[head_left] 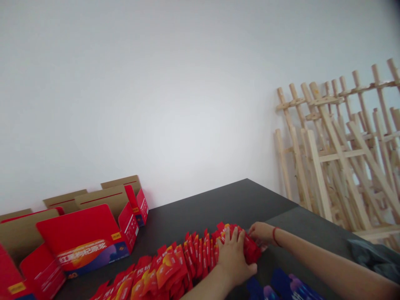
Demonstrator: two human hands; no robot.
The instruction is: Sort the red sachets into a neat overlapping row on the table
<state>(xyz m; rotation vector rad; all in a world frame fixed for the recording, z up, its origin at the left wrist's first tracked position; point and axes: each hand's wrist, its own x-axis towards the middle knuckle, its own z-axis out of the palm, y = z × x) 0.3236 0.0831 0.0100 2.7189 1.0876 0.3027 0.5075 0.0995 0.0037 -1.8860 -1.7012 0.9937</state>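
Note:
A long row of red packets (168, 271) with orange print stands packed side by side along the near part of the table. My left hand (233, 258) lies over the right end of this row, fingers spread and thumb out to the right. At the very end of the row, my right hand (261, 232), with a red band on its wrist, has its fingers curled against the last red packet. Its fingertips are partly hidden behind the packets. Blue packets (284, 285) with purple print lie below my hands, cut off by the bottom edge.
Open red cartons (84, 237) with brown insides stand on the left. The dark table (212, 204) reaches back to a white wall (187, 104). Wooden easels (337, 154) lean at the right, and a dark plastic bag (375, 258) is at the lower right.

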